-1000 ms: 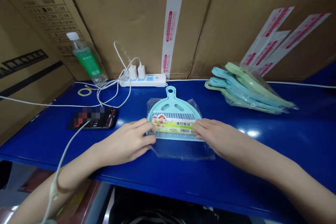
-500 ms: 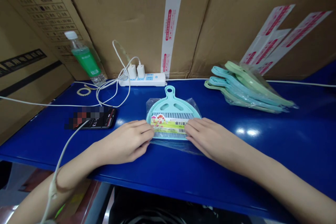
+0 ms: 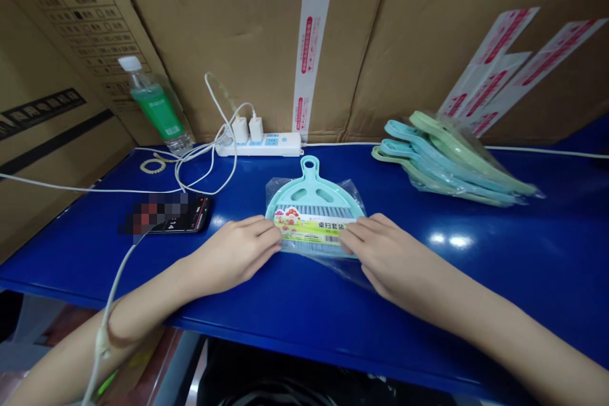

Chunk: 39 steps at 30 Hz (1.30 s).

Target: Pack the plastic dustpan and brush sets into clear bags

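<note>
A mint-green dustpan and brush set (image 3: 314,193) with a colourful label lies in a clear plastic bag on the blue table (image 3: 295,304), handle pointing away from me. My left hand (image 3: 233,255) pinches the package at its near left corner, fingers together and pointing right. My right hand (image 3: 380,252) grips the near right corner, its fingers pressed on the label's end and on the loose bag flap (image 3: 349,268). Part of the flap is hidden under my right hand.
A phone (image 3: 178,214) on a white cable lies left of my hands. A power strip (image 3: 259,146) with chargers, a green-labelled bottle (image 3: 155,108) and a bead bracelet (image 3: 152,165) sit at the back left. Bagged dustpan sets (image 3: 447,162) are stacked at the right. Cardboard boxes (image 3: 247,32) wall the back.
The bag flap that lay spread toward me is now mostly drawn in under the dustpan's near edge. My right hand has shifted slightly left onto the label; my left hand stays at the corner.
</note>
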### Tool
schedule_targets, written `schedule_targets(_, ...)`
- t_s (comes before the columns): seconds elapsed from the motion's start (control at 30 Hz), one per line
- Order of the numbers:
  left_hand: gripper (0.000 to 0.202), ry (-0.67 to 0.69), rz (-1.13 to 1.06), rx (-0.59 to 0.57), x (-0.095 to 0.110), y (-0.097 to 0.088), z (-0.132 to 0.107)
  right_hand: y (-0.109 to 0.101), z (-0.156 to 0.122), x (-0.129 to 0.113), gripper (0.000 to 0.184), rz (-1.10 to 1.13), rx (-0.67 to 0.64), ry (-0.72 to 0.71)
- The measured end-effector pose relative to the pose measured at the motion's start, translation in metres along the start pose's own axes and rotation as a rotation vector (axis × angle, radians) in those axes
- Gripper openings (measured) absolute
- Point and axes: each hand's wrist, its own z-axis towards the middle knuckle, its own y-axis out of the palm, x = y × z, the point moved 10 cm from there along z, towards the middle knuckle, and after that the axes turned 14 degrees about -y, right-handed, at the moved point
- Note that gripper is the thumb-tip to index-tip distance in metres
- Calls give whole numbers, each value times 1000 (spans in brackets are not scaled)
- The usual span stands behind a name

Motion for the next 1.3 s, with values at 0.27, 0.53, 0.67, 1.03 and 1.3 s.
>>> schedule_targets(0.27,28,-38,-54,-22,-2,1,2,-10,-6,11,22,380,-72,107)
schedule_targets(0.53,25,-90,-60,36,-7,1,6,0,-6,21,19,360,-35,150)
schedule_targets(0.67,22,-126,-84,25,-9,1,6,6,-5,27,26,365,-11,199)
schedule_targets(1.03,17,-171,-161,113,-10,3,7,10,-10,27,18,275,-40,306)
schedule_targets(1.3,16,-304,-78,105,-25,10,8,12,-7,25,22,224,-72,328)
